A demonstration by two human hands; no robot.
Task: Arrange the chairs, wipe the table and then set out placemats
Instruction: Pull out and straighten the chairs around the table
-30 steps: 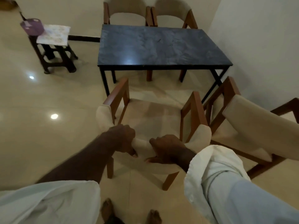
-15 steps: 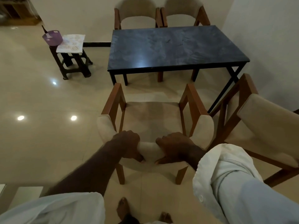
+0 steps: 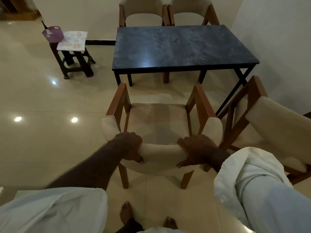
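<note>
Chair swung square to desk; hands moved wider apart on its backrest. Left hand and right hand both curl round it. Desk's long near edge lies dead ahead, gap between: straight push, I'd say.

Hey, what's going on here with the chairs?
A person stands behind a wooden chair, left grip and right grip holding its padded backrest; it faces the dark table but isn't tucked in. Another chair sits angled on the right, two more chairs at the far side. Patterned mats lie on a stool.
</note>
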